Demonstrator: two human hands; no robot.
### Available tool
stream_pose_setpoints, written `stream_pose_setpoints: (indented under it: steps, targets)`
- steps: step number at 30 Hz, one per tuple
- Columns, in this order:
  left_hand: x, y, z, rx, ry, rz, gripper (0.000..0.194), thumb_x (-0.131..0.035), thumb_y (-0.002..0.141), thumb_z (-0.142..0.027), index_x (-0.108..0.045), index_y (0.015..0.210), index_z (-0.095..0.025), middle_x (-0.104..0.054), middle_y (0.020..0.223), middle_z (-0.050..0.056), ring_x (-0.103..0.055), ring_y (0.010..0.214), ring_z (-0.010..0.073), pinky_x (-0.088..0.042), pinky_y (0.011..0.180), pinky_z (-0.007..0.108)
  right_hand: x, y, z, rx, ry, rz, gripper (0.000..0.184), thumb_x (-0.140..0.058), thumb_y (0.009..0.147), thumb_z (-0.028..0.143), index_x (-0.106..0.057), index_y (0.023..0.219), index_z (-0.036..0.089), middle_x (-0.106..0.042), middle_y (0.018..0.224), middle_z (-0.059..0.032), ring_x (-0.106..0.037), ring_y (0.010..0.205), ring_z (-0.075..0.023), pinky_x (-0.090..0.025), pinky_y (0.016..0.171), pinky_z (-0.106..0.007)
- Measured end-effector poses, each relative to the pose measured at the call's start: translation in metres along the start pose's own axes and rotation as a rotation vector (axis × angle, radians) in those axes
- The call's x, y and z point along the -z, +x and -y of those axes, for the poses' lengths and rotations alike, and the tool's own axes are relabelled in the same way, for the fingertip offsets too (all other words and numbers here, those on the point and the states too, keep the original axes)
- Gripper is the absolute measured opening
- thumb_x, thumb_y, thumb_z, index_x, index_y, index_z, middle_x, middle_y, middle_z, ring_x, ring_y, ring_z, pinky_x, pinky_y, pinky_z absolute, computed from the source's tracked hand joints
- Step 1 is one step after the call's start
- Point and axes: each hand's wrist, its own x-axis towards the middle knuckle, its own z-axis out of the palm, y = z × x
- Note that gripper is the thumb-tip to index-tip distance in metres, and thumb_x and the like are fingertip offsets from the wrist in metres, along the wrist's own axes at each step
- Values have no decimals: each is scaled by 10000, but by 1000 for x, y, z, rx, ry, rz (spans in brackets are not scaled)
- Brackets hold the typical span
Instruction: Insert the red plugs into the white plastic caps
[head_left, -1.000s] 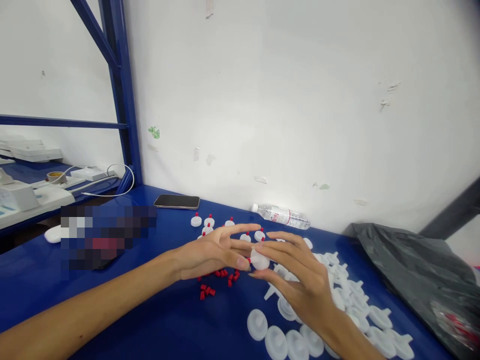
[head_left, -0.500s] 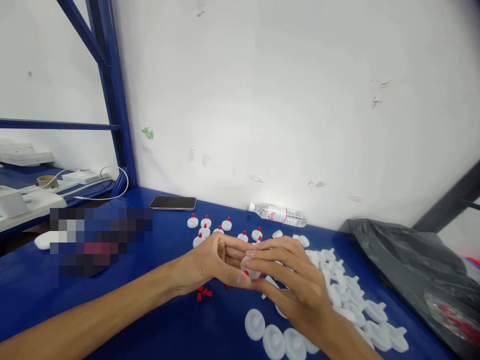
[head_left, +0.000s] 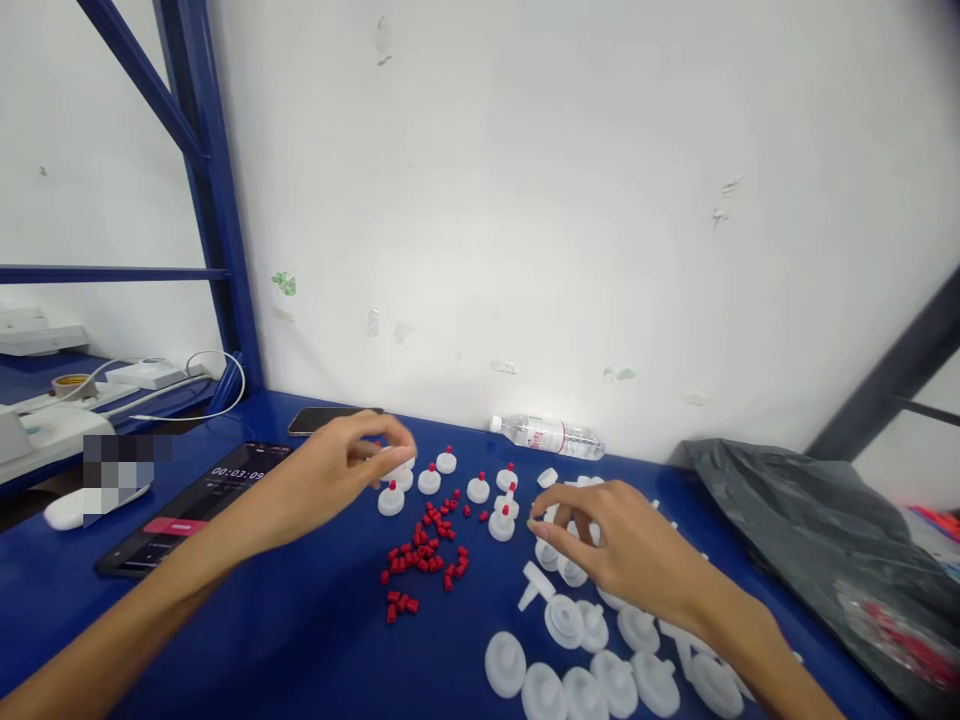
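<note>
My left hand [head_left: 341, 475] hovers over the left side of the table with curved fingers, thumb and index slightly apart. Its fingertips partly cover the round white plastic lids with red tips behind them; one such lid [head_left: 391, 499] stands just below. My right hand [head_left: 607, 535] is open above the white pieces, its thumb and index apart with nothing visible between them. Close to its fingertips stands another red-tipped white lid [head_left: 502, 524]. Loose small red caps [head_left: 420, 550] lie scattered between the hands. Untipped white spouted lids [head_left: 564, 620] spread beneath and around my right hand.
A phone showing a timer [head_left: 225, 500] lies at the left, partly behind my left forearm. A second phone [head_left: 311, 420] and a plastic bottle [head_left: 547, 436] lie by the wall. At the right is a dark plastic bag [head_left: 795, 530] with a clear packet of red pieces [head_left: 900, 635].
My hands have let go of the white lid they held together and moved apart, left hand leftward, right hand rightward. A red-tipped lid now stands near my right fingertips. The view has shifted slightly.
</note>
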Motion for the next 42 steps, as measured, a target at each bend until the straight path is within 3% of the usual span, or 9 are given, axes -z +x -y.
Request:
stream_pose_setpoints:
  steps: [6, 11, 18, 23, 26, 30, 34, 38, 42]
  targets:
    - [-5, -48, 53, 87, 224, -152, 355, -560, 909, -556, -732, 998, -258, -753, 1047, 42, -680, 922, 235, -531, 784, 282, -8, -4, -2, 29, -23, 73, 231, -656, 894, 493, -771, 946, 299, -778, 745, 39, -710, 658, -178, -444, 598, -274]
    - [-14, -54, 71, 65, 255, -135, 295, -519, 943, -475, -714, 962, -254, -731, 1083, 36, -688, 946, 209, -540, 813, 264, -32, -4, -6, 150, -104, -1, 113, -728, 853, 378, -779, 927, 311, -768, 700, 42, -707, 609, -195, -477, 586, -294]
    - [-25, -63, 53, 17, 391, -271, 275, -492, 965, -426, -686, 1042, -247, -699, 1076, 35, -685, 901, 199, -519, 789, 277, -36, 0, -5, 225, -100, -103, 101, -678, 910, 356, -772, 912, 318, -718, 642, 43, -675, 574, -171, -457, 532, -267]
    - [-54, -79, 39, 25, 374, -134, 218, -528, 957, -393, -685, 1064, -287, -673, 970, 0, -667, 809, 171, -508, 712, 250, -36, 5, -2, 194, 41, -126, 257, -465, 1044, 346, -696, 1154, 322, -752, 1018, 4, -714, 832, -170, -534, 756, -308]
    - [-64, -82, 41, 40, 354, -101, 205, -534, 952, -368, -694, 1053, -290, -667, 987, 3, -658, 754, 160, -496, 668, 246, -40, 7, -3, 221, 68, -132, 260, -473, 1044, 330, -685, 1194, 312, -723, 1041, -17, -701, 892, -172, -540, 767, -307]
    - [-63, -80, 42, 34, 335, -33, 231, -481, 980, -362, -695, 946, -281, -656, 986, -1, -626, 693, 143, -469, 639, 245, -47, 8, -4, 234, 51, -173, 320, -612, 973, 251, -632, 1286, 315, -701, 1036, -11, -695, 846, -158, -555, 752, -301]
    - [-64, -81, 40, 34, 344, -2, 250, -437, 992, -339, -662, 913, -264, -645, 997, 6, -640, 746, 152, -462, 659, 247, -53, 6, -1, 275, -35, -236, 336, -592, 978, 198, -627, 1291, 314, -707, 1015, -2, -695, 817, -154, -550, 719, -293]
    - [-67, -83, 37, 25, 363, -28, 245, -422, 991, -339, -629, 890, -253, -649, 944, 6, -642, 745, 157, -463, 667, 253, -54, 4, 6, 354, -133, -349, 292, -631, 965, 326, -649, 1251, 267, -722, 969, -20, -704, 804, -173, -549, 694, -296]
    - [-63, -86, 37, 50, 357, -113, 243, -460, 975, -414, -638, 899, -266, -633, 719, -27, -579, 571, 147, -435, 550, 242, -54, 1, 14, 339, -101, -383, 289, -657, 936, 417, -634, 1179, 262, -689, 1175, -49, -712, 910, -179, -560, 737, -306]
